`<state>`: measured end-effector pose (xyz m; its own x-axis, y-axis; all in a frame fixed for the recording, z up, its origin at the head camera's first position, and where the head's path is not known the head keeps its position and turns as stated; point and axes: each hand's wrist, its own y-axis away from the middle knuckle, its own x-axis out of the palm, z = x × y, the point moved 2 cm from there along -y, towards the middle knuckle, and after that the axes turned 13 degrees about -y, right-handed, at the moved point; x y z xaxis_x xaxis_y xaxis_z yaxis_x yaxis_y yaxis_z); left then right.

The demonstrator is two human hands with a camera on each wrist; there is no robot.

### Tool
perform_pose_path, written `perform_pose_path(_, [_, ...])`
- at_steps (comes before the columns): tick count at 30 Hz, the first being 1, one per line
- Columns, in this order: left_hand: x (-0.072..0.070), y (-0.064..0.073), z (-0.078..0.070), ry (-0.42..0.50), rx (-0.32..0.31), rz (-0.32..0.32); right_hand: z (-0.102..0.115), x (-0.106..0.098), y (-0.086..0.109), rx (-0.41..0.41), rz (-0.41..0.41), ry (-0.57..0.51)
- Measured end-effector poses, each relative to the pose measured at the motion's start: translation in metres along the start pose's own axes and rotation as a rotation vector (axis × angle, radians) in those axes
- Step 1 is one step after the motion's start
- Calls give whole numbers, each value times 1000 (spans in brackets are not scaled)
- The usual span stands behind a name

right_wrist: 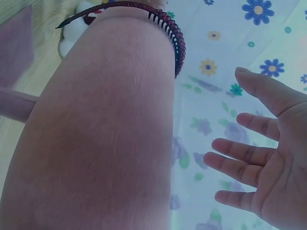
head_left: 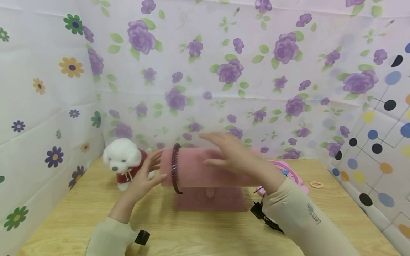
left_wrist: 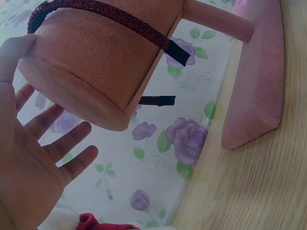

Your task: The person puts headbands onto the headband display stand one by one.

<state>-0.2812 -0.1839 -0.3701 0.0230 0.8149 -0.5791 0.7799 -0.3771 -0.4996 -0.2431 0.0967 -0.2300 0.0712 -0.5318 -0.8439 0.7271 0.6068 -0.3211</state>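
A dark red glittery headband (head_left: 174, 170) with comb teeth sits around the left part of a pink plush roll (head_left: 195, 167), which is held level on a pink stand base (head_left: 192, 202). My left hand (head_left: 145, 181) is at the roll's left end, fingers spread and apart. In the left wrist view, the left thumb (left_wrist: 19, 50) reaches the roll's edge beside the headband (left_wrist: 115, 17). Over the roll's right half hovers my right hand (head_left: 237, 156), holding nothing. The right wrist view shows its fingers (right_wrist: 240, 153) extended and clear of the roll (right_wrist: 105, 115).
Behind my left hand stands a white toy dog (head_left: 123, 156) in red clothing. At the right, partly behind my forearm, lies a pink round item (head_left: 293, 176). A beige ring (head_left: 316, 184) lies farther right on the wooden table (head_left: 323, 209). Patterned cloth (head_left: 205, 81) hangs behind.
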Motion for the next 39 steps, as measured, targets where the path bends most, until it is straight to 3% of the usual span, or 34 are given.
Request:
perform_pose_path(23, [-1,-1,2,-2,2,4,-32,-28,62,82,-62,66])
perform_pose_path(39, [-1,-1,-2,4,-10,4,-61,-31,117,141,-192,50])
